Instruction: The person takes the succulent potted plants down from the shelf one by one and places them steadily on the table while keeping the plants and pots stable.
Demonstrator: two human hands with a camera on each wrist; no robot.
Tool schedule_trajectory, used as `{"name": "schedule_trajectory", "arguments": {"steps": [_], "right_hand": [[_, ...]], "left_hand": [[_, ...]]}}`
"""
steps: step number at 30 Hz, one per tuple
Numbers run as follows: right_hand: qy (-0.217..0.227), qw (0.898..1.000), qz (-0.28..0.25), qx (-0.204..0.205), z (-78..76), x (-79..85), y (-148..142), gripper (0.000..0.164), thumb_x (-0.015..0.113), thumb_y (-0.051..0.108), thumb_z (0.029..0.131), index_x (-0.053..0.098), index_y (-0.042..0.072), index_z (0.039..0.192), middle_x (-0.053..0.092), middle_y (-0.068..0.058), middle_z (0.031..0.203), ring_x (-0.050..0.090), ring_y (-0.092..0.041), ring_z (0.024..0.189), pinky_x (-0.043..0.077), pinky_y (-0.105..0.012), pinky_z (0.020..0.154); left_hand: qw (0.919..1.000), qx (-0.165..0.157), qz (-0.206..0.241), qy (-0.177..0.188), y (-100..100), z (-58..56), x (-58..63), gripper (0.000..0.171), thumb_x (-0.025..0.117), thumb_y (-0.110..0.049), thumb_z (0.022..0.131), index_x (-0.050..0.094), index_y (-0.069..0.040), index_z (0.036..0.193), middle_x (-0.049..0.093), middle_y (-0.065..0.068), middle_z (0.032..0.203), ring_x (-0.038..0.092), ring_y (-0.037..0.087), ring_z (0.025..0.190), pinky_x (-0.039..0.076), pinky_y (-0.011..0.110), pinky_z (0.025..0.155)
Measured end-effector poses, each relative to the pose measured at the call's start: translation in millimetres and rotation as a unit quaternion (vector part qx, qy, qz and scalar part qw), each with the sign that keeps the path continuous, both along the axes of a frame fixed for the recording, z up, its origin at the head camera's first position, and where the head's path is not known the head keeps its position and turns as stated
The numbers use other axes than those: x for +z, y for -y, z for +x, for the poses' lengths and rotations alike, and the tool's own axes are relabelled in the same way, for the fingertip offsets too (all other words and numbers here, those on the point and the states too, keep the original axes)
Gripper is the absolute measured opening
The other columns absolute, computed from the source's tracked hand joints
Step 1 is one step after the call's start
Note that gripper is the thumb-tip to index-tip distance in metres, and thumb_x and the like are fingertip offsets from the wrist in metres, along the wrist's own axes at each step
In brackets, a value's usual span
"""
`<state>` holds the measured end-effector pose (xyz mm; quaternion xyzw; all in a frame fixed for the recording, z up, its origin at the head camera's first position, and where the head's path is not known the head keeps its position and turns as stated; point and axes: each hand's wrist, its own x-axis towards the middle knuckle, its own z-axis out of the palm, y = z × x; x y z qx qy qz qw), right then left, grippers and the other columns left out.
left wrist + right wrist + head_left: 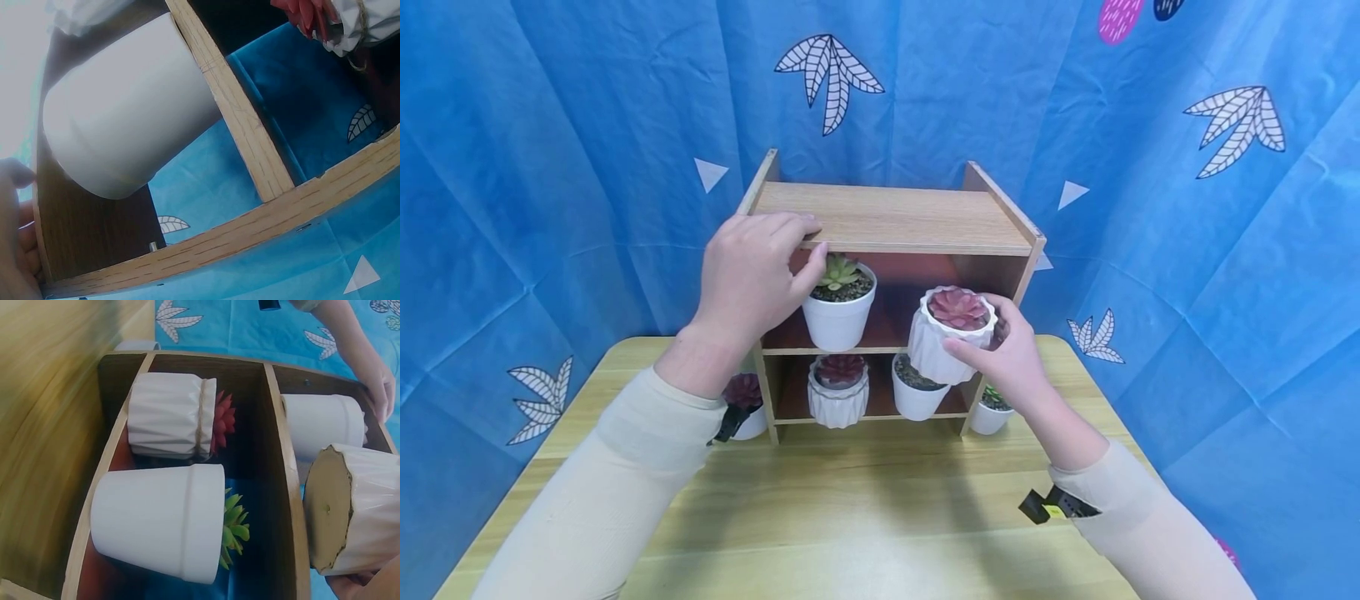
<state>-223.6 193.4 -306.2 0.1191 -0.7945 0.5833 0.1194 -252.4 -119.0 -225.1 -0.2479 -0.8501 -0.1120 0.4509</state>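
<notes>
A white ridged pot point(942, 346) with a red succulent point(958, 308) is in my right hand point(1018, 350). The thumb lies along its front and the fingers go round its right side, before the right part of the upper compartment. From the right wrist view, the pot's flat base point(328, 509) is visible. My left hand point(752, 271) grips the front edge of the wooden shelf unit's top board point(887, 218), fingers above and thumb at the edge. Just beside that thumb, a smooth white pot point(838, 323) with a green succulent stands in the upper compartment.
The lower compartment holds a ridged pot point(838, 406) with a red succulent and a smooth white pot point(917, 400). Other potted plants stand outside the unit, at left point(748, 425) and right point(991, 418). A blue patterned curtain point(895, 92) hangs behind the wooden table point(850, 517).
</notes>
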Motion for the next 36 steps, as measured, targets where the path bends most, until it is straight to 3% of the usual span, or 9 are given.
{"name": "schedule_trajectory", "arguments": {"steps": [18,36], "right_hand": [[0.004,1.000,0.022,-0.019,17.3,3.3,-13,0.072,0.082,0.016,0.081,0.043,0.003,0.141,0.057,-0.013,0.130,0.059,-0.026,0.114,0.054,-0.021,0.087],[-0.033,0.999,0.012,-0.036,26.7,4.9,-30,0.065,0.078,0.008,0.083,0.045,-0.001,0.138,0.058,-0.009,0.124,0.061,-0.013,0.107,0.053,-0.018,0.086]], "left_hand": [[1.0000,0.002,-0.001,0.008,0,0.5,-0.5,0.034,0.059,-0.033,0.096,0.074,-0.007,0.114,0.074,0.011,0.111,0.071,0.030,0.098,0.054,0.046,0.085],[1.0000,0.000,-0.001,0.003,1,0.5,0.3,0.034,0.060,-0.033,0.096,0.074,-0.007,0.114,0.074,0.011,0.111,0.071,0.030,0.099,0.054,0.045,0.084]]}}
